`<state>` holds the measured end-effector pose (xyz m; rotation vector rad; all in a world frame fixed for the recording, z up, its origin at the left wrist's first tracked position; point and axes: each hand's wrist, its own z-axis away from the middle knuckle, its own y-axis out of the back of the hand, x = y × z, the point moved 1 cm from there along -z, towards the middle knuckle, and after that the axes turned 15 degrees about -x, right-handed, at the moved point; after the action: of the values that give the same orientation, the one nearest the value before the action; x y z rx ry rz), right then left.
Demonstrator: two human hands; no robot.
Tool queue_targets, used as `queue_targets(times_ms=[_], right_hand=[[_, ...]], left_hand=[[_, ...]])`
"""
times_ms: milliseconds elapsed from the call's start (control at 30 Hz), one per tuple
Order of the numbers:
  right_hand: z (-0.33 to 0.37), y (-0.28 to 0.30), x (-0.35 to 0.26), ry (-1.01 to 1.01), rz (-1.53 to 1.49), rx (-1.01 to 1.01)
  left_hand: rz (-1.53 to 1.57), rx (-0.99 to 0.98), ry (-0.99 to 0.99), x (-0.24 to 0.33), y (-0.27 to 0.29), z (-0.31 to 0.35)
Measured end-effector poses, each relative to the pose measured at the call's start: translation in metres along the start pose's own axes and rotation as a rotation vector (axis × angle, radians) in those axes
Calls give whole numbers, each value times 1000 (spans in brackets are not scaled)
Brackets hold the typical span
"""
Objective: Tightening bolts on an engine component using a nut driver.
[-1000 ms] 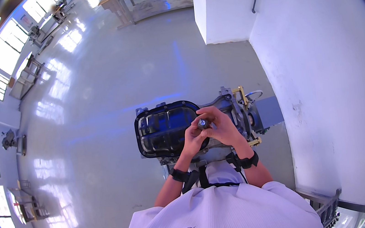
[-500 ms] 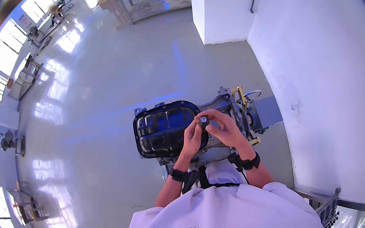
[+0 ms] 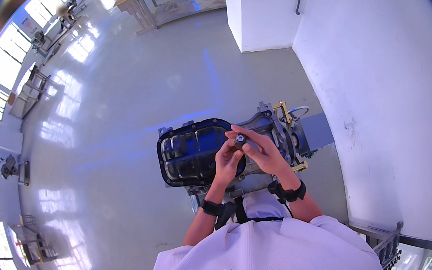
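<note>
Looking down from my remote seat, I had the pale shirt (image 3: 254, 258) closest to me, with a black strap on each wrist (image 3: 292, 192) beyond it. The left hand (image 3: 226, 161) was nearly closed, its curled fingers and thumb gripping the side of a short dark piece (image 3: 240, 140). The right hand (image 3: 266, 153) was half curled, its thumb and fingers around the same piece from the other side, one forefinger reaching past it. I saw the piece held between both sets of fingertips with its bright end facing up at me, over the right end of a black ribbed pan (image 3: 191, 152). How high above the pan it hung, I could not tell. The pan sat on a grey metal engine (image 3: 262, 123), with a brass-coloured bracket (image 3: 284, 109) at its right. Past that I saw shiny floor (image 3: 129, 97), a white wall (image 3: 386, 101) on the right, and a bench (image 3: 143, 14) farthest ahead.
</note>
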<state>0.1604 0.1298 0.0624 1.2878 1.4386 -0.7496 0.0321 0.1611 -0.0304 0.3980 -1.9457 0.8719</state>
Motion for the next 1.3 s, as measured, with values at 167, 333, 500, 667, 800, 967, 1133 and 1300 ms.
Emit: queue_targets(times_ms=[167, 333, 500, 667, 800, 967, 1133, 1300], right_hand=[[2, 6, 20, -95, -199, -32], [-2, 0, 10, -26, 98, 117], [-5, -7, 0, 6, 341, 210], [-3, -4, 9, 22, -78, 20], [-1, 6, 5, -87, -264, -53], [-2, -3, 8, 5, 149, 142], [-8, -6, 5, -4, 293, 138], [-11, 0, -8, 10, 125, -27]], left_hand=[[-148, -49, 159, -8, 13, 9], [-42, -30, 86, 0, 1, 3], [-116, -50, 47, 5, 0, 1], [-225, -40, 83, -2, 8, 5], [-221, -44, 104, -2, 8, 5], [-116, 26, 36, -8, 8, 3], [-177, -63, 74, -2, 6, 4], [-129, -80, 131, -6, 17, 12]])
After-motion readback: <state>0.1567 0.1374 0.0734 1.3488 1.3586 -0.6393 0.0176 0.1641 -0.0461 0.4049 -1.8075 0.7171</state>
